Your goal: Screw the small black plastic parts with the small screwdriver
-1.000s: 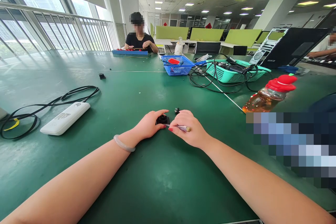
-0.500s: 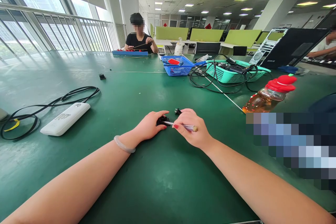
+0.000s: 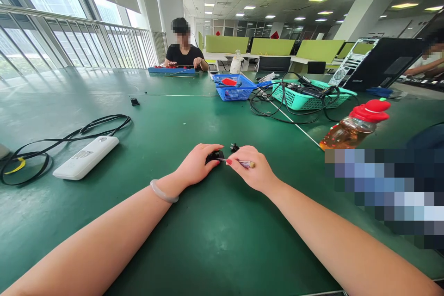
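Observation:
On the green table (image 3: 215, 236), my left hand (image 3: 197, 164) grips a small black part (image 3: 215, 156) between thumb and fingers; much of that part is hidden by the hand. My right hand (image 3: 255, 171) is closed around a screwdriver (image 3: 245, 163) with a clear handle and a thin metal shaft. The shaft points left, its tip at the black part by my left thumb. Just beyond my right fingers lies another small black piece (image 3: 234, 147), partly covered by the hand; its kind is unclear.
A white power bank (image 3: 86, 157) and a looped black cable (image 3: 83, 130) lie at left. Farther back are a blue basket (image 3: 233, 92), a turquoise basket (image 3: 298, 101) with cables, and a red-capped bottle (image 3: 350, 132). A person (image 3: 183, 51) sits at the far side.
The black part has turned slightly in my left hand, showing more of its top. My right hand and the screwdriver have shifted a little left. The person opposite has lowered a hand.

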`<state>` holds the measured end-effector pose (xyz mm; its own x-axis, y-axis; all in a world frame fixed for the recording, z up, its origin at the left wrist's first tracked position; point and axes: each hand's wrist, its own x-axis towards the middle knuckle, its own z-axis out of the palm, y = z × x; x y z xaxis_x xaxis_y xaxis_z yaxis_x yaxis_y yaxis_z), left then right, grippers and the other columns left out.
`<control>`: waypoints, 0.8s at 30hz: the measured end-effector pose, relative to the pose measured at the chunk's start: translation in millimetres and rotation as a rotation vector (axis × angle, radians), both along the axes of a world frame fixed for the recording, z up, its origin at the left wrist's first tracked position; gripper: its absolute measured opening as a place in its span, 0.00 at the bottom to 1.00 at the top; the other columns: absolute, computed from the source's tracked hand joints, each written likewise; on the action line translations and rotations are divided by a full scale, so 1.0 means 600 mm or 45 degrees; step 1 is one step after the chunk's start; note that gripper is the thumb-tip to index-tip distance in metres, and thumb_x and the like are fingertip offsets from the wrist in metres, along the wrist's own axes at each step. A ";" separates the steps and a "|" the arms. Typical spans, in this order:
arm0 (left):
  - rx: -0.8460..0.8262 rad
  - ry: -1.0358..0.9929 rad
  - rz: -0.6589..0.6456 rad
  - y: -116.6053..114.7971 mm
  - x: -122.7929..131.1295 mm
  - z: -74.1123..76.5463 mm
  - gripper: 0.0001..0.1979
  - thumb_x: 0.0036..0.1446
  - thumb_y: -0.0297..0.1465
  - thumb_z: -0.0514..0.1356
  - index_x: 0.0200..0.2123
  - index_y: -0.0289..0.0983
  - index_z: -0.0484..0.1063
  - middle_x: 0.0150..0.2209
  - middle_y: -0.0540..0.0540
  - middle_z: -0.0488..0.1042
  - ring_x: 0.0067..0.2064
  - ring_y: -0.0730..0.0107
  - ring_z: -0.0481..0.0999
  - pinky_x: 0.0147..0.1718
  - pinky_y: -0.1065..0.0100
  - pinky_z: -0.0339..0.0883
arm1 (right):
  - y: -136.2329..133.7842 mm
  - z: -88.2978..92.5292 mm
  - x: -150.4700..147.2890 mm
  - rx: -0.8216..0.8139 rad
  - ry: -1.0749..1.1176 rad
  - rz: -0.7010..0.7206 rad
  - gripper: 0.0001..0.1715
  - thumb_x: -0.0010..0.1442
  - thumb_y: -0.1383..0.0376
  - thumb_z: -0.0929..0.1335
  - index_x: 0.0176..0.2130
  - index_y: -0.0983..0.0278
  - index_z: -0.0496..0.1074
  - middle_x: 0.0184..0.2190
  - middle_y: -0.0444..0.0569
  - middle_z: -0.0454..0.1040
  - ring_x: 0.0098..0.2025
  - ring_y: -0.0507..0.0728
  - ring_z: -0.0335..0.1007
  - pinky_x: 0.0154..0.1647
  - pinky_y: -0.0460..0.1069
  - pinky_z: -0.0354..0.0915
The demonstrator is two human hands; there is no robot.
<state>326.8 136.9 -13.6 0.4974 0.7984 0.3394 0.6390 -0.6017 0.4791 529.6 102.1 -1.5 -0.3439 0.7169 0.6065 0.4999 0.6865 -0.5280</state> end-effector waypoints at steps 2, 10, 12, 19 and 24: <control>0.089 -0.027 0.039 -0.001 0.000 0.002 0.19 0.60 0.33 0.56 0.54 0.43 0.67 0.52 0.47 0.73 0.54 0.61 0.68 0.56 0.56 0.64 | -0.002 0.002 0.002 0.053 0.081 -0.017 0.19 0.64 0.55 0.63 0.26 0.59 0.73 0.21 0.42 0.72 0.26 0.52 0.66 0.44 0.52 0.62; 0.101 0.163 0.383 0.011 -0.008 -0.007 0.19 0.59 0.27 0.51 0.53 0.39 0.70 0.55 0.44 0.71 0.56 0.55 0.66 0.57 0.53 0.62 | 0.009 -0.002 0.015 -0.075 0.346 -0.428 0.27 0.64 0.49 0.60 0.24 0.61 0.73 0.21 0.45 0.71 0.27 0.54 0.67 0.31 0.48 0.61; 0.030 0.244 0.361 0.011 -0.009 -0.007 0.18 0.59 0.27 0.51 0.50 0.39 0.73 0.52 0.46 0.74 0.54 0.54 0.68 0.55 0.53 0.64 | 0.016 -0.004 0.019 -0.149 0.398 -0.524 0.29 0.64 0.47 0.59 0.23 0.62 0.72 0.19 0.44 0.68 0.23 0.52 0.64 0.26 0.47 0.58; -0.021 0.229 0.390 0.004 -0.005 0.005 0.18 0.60 0.32 0.49 0.46 0.41 0.75 0.47 0.46 0.78 0.52 0.52 0.70 0.53 0.50 0.65 | 0.029 -0.009 0.027 -0.218 0.377 -0.625 0.29 0.63 0.46 0.59 0.24 0.62 0.72 0.20 0.45 0.66 0.25 0.53 0.64 0.25 0.47 0.57; -0.050 0.179 0.208 -0.001 -0.001 0.003 0.24 0.61 0.45 0.51 0.55 0.41 0.68 0.49 0.45 0.76 0.58 0.52 0.65 0.57 0.50 0.60 | 0.033 -0.016 0.027 -0.284 0.337 -0.519 0.28 0.63 0.46 0.59 0.27 0.61 0.73 0.23 0.45 0.69 0.28 0.54 0.66 0.29 0.47 0.60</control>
<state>326.4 136.3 -11.7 0.4003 0.8836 0.2430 0.7890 -0.4672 0.3990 545.5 121.9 -10.9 0.1334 0.8817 0.4526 0.5328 0.3212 -0.7829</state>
